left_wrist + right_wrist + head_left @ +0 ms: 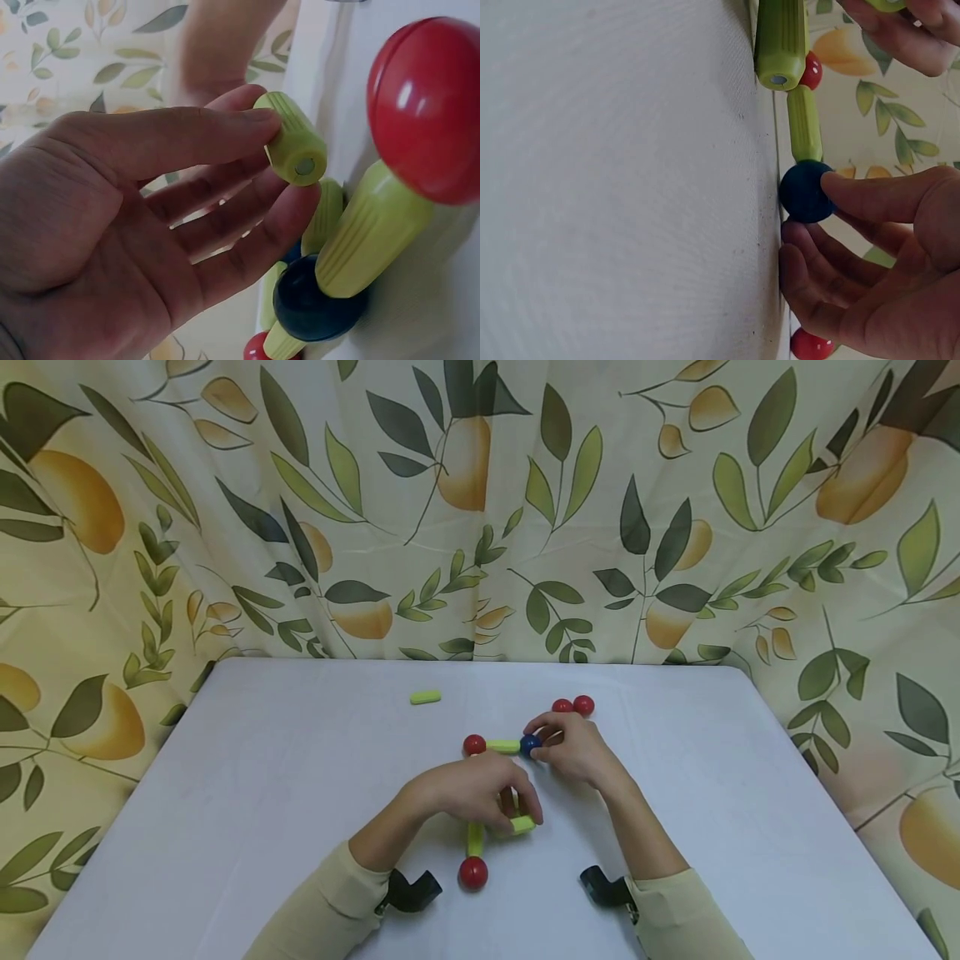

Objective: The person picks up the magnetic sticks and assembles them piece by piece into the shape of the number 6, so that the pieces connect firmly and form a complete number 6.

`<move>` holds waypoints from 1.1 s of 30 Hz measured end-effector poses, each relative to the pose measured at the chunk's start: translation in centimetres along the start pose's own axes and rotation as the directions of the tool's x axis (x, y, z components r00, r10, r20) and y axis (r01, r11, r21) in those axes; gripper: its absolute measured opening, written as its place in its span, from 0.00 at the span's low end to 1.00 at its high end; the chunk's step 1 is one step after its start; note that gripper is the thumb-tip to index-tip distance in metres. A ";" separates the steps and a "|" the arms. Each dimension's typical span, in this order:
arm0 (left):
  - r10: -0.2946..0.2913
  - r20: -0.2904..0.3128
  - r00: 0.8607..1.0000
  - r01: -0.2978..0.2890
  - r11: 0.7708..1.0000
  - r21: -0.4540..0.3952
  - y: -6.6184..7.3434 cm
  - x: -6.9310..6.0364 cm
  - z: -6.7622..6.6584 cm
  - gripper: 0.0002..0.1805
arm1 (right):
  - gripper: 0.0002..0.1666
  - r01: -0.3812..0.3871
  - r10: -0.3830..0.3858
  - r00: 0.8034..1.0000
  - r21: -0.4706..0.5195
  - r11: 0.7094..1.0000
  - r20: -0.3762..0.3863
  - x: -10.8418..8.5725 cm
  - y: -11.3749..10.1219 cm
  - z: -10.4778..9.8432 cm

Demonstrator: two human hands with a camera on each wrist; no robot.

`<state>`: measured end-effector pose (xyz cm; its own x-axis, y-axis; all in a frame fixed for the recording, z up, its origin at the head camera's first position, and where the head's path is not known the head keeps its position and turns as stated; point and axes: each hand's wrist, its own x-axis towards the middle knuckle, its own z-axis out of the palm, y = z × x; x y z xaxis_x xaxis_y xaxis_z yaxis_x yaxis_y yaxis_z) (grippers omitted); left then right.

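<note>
My left hand [480, 789] pinches a short yellow-green rod [294, 142] between thumb and fingers, held above the joined pieces. With thumb and fingers, my right hand [577, 750] grips a dark blue ball [807, 191] at the right end of a horizontal yellow-green rod [502, 747]. That rod's other end meets a red ball [474, 744]. Nearer the front, another rod [475, 840] runs down to a red ball [472, 873]. In the left wrist view, this rod's far end joins another dark blue ball [319, 300], which my left hand hides in the head view.
A loose yellow-green rod [425, 697] lies on the white table [300, 718] toward the back. Two red balls [583, 705] sit behind my right hand, one partly covered by it. A patterned curtain [420, 527] hangs behind the table.
</note>
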<state>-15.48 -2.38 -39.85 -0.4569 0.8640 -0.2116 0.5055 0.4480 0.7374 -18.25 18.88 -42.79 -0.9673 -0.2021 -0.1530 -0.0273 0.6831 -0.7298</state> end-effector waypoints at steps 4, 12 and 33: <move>0.008 0.015 1.000 -0.008 1.000 -0.002 0.1 0.1 0.4 0.12 | 0.15 0.002 -0.002 1.000 -0.002 1.000 0.003 0.0 0.0 0.0; 0.030 0.110 0.993 -0.029 0.999 -0.016 0.3 0.4 1.0 0.13 | 0.16 -0.005 0.005 1.000 -0.002 1.000 0.001 0.0 0.0 0.0; 0.039 0.240 0.970 -0.042 0.999 0.006 0.6 0.6 1.9 0.12 | 0.16 -0.005 0.005 1.000 -0.003 1.000 0.000 0.1 -0.1 0.0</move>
<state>-14.04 -1.15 -40.77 -0.2481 0.9107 -0.3303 0.5281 0.4130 0.7420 -18.34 18.83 -42.71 -0.9674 -0.1988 -0.1573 -0.0228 0.6862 -0.7270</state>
